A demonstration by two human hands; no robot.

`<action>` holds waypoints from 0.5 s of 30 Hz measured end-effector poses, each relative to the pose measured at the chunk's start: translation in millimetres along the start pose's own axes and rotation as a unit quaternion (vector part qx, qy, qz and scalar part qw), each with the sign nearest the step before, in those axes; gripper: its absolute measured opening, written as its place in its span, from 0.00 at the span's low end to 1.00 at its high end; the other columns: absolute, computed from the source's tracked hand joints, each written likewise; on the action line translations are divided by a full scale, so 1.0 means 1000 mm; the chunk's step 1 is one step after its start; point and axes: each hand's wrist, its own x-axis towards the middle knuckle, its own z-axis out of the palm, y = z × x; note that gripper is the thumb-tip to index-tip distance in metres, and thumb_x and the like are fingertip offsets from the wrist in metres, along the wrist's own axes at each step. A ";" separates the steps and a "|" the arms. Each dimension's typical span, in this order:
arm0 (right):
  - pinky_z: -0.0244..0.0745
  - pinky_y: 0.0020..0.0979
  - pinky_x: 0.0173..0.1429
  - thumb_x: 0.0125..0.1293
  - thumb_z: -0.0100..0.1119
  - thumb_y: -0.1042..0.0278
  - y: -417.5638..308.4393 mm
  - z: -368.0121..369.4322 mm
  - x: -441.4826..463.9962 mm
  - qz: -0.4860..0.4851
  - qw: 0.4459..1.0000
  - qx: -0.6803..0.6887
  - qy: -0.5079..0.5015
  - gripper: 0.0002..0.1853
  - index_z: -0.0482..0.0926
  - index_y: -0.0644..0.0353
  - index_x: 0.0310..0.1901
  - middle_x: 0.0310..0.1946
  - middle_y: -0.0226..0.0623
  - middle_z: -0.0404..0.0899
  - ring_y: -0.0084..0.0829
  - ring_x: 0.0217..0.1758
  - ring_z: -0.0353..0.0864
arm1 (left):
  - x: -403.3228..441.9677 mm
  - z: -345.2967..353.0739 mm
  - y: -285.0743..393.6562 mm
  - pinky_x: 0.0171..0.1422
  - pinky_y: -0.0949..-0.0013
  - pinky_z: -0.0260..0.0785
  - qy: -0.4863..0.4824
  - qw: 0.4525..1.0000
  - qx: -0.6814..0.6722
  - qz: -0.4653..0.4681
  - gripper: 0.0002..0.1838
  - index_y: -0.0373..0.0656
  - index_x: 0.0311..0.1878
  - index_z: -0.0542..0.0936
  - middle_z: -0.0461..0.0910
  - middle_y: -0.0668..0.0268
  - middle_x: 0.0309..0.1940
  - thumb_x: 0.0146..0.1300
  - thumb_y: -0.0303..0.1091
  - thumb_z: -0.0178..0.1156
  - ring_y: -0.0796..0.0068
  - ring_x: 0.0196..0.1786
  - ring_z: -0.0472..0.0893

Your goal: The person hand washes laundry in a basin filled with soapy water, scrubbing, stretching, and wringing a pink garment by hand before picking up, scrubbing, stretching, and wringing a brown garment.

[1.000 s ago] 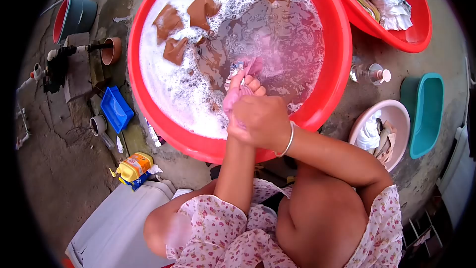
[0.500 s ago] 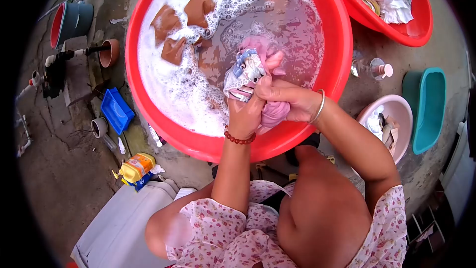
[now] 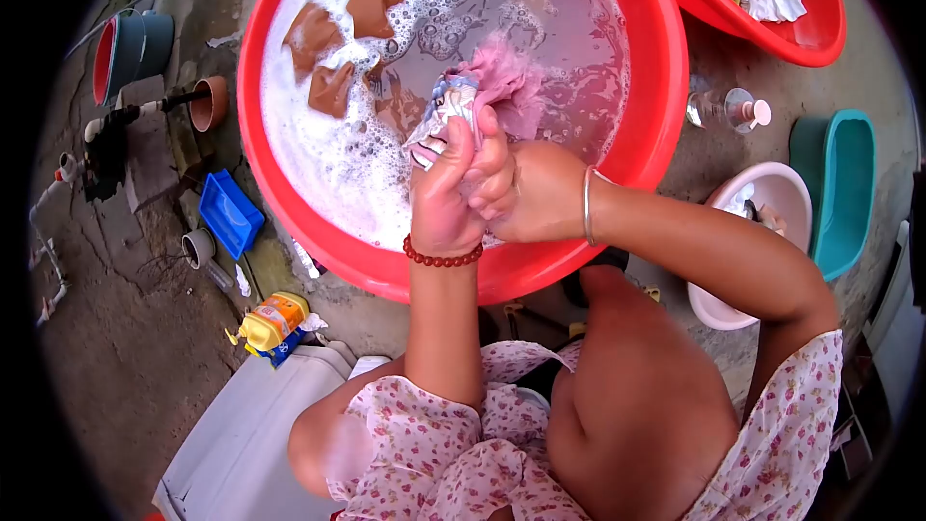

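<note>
A wet pink garment (image 3: 511, 82) with a white and blue printed part is bunched up over the large red basin (image 3: 672, 68). My left hand (image 3: 446, 188), with a red bead bracelet at the wrist, is closed round the printed part. Pressed against it, my right hand (image 3: 526, 188), with a silver bangle, is also closed on the garment; some of its fingers are hidden. Pink cloth hangs from the hands into the cloudy, soapy water. Brown cloth (image 3: 376, 8) pokes up through the white foam at the left of the basin.
At upper right a second red basin (image 3: 820, 0) holds white clothes. Right of me are a pump bottle (image 3: 743, 111), a pink basin (image 3: 714, 304) and a teal tub (image 3: 849, 193). Lower left are a yellow detergent bottle (image 3: 273, 320) and a blue tray (image 3: 231, 214).
Both hands have drawn closer together and shifted slightly left, squeezing the garment tighter. My right elbow has swung outward, and the pink roll below the hands no longer shows.
</note>
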 end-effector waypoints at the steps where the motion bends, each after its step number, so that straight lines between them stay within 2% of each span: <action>1: 0.74 0.34 0.37 0.45 0.59 0.69 0.002 0.003 -0.004 0.043 0.998 -0.044 0.022 0.08 0.76 0.57 0.30 0.27 0.36 0.78 0.39 0.32 0.79 | 0.001 -0.001 0.000 0.17 0.80 0.51 0.036 0.999 0.017 -0.006 0.14 0.45 0.43 0.66 0.57 0.76 0.19 0.73 0.45 0.38 0.86 0.15 0.55; 2: 0.74 0.34 0.36 0.44 0.59 0.70 0.004 0.007 -0.005 0.085 0.992 -0.088 0.043 0.10 0.75 0.55 0.32 0.26 0.35 0.77 0.38 0.31 0.78 | 0.003 0.000 -0.001 0.15 0.79 0.49 0.083 0.996 0.005 -0.011 0.12 0.46 0.40 0.67 0.57 0.76 0.18 0.72 0.44 0.41 0.85 0.14 0.54; 3: 0.74 0.34 0.36 0.44 0.59 0.70 0.008 0.010 -0.005 0.083 0.992 -0.086 0.043 0.10 0.75 0.55 0.32 0.26 0.35 0.77 0.38 0.31 0.78 | 0.005 -0.002 -0.002 0.15 0.79 0.49 0.084 0.996 0.006 -0.010 0.12 0.46 0.40 0.67 0.57 0.76 0.18 0.72 0.44 0.41 0.85 0.14 0.54; 5: 0.74 0.42 0.33 0.44 0.59 0.63 0.017 0.017 -0.005 0.101 0.969 -0.179 0.134 0.08 0.78 0.55 0.26 0.24 0.39 0.80 0.45 0.27 0.79 | 0.007 -0.011 -0.007 0.14 0.78 0.49 0.197 0.979 0.043 0.023 0.12 0.46 0.38 0.69 0.58 0.76 0.16 0.71 0.43 0.44 0.85 0.14 0.56; 6: 0.74 0.42 0.33 0.44 0.59 0.63 0.020 0.021 -0.006 0.096 0.969 -0.184 0.132 0.08 0.78 0.55 0.26 0.24 0.39 0.80 0.45 0.27 0.79 | 0.010 -0.014 -0.012 0.14 0.78 0.50 0.234 0.970 0.056 0.045 0.10 0.46 0.36 0.69 0.58 0.76 0.15 0.70 0.41 0.47 0.85 0.13 0.57; 7: 0.75 0.40 0.36 0.44 0.61 0.60 0.024 0.025 -0.005 0.135 0.967 -0.182 0.120 0.12 0.78 0.57 0.29 0.26 0.40 0.80 0.44 0.29 0.80 | 0.013 -0.019 -0.015 0.14 0.78 0.50 0.226 0.971 0.054 0.058 0.10 0.46 0.36 0.69 0.58 0.76 0.15 0.70 0.41 0.47 0.85 0.13 0.57; 8: 0.75 0.39 0.38 0.43 0.62 0.58 0.025 0.026 -0.003 0.172 0.963 -0.180 0.106 0.15 0.78 0.59 0.31 0.27 0.42 0.80 0.43 0.32 0.81 | 0.015 -0.024 -0.018 0.14 0.78 0.51 0.268 0.959 0.071 0.051 0.10 0.46 0.34 0.69 0.58 0.76 0.14 0.69 0.40 0.49 0.84 0.13 0.57; 9: 0.75 0.39 0.38 0.43 0.62 0.58 0.024 0.022 -0.003 0.159 0.963 -0.193 0.101 0.15 0.78 0.59 0.31 0.27 0.42 0.80 0.43 0.32 0.81 | 0.016 -0.027 -0.018 0.14 0.78 0.51 0.311 0.945 0.086 0.046 0.09 0.46 0.33 0.70 0.58 0.76 0.14 0.68 0.39 0.51 0.84 0.12 0.57; 11: 0.74 0.34 0.48 0.45 0.65 0.54 0.026 0.007 -0.008 0.167 0.983 0.056 0.054 0.29 0.75 0.65 0.47 0.41 0.49 0.79 0.38 0.45 0.80 | 0.014 -0.033 -0.015 0.15 0.79 0.55 0.312 0.945 0.084 0.048 0.08 0.44 0.33 0.71 0.62 0.75 0.14 0.67 0.36 0.52 0.85 0.13 0.60; 12: 0.67 0.30 0.58 0.47 0.68 0.49 0.034 0.000 -0.003 0.204 0.950 0.236 0.029 0.48 0.57 0.71 0.64 0.56 0.53 0.69 0.36 0.58 0.71 | 0.015 -0.039 -0.017 0.16 0.75 0.57 0.337 0.911 0.237 0.016 0.09 0.43 0.32 0.72 0.65 0.73 0.15 0.66 0.36 0.52 0.81 0.15 0.64; 13: 0.62 0.32 0.63 0.49 0.70 0.52 0.038 -0.015 -0.009 0.341 0.831 0.434 0.073 0.56 0.42 0.70 0.69 0.63 0.50 0.59 0.36 0.63 0.64 | 0.012 -0.044 -0.020 0.18 0.71 0.60 0.358 0.851 0.384 -0.021 0.09 0.42 0.31 0.73 0.68 0.70 0.16 0.65 0.36 0.52 0.78 0.16 0.67; 14: 0.60 0.31 0.64 0.50 0.70 0.53 0.026 -0.026 -0.004 0.319 0.826 0.458 0.082 0.57 0.40 0.70 0.69 0.64 0.50 0.58 0.35 0.64 0.63 | 0.010 -0.046 -0.030 0.23 0.66 0.64 0.315 0.755 0.575 -0.002 0.10 0.39 0.32 0.74 0.73 0.66 0.18 0.63 0.37 0.54 0.71 0.19 0.71; 15: 0.58 0.30 0.65 0.51 0.70 0.55 0.019 -0.033 0.002 0.294 0.819 0.484 0.092 0.57 0.37 0.70 0.70 0.65 0.49 0.57 0.35 0.64 0.63 | 0.010 -0.043 -0.043 0.29 0.61 0.69 0.259 0.619 0.742 0.016 0.12 0.37 0.34 0.76 0.77 0.61 0.20 0.60 0.39 0.56 0.64 0.23 0.76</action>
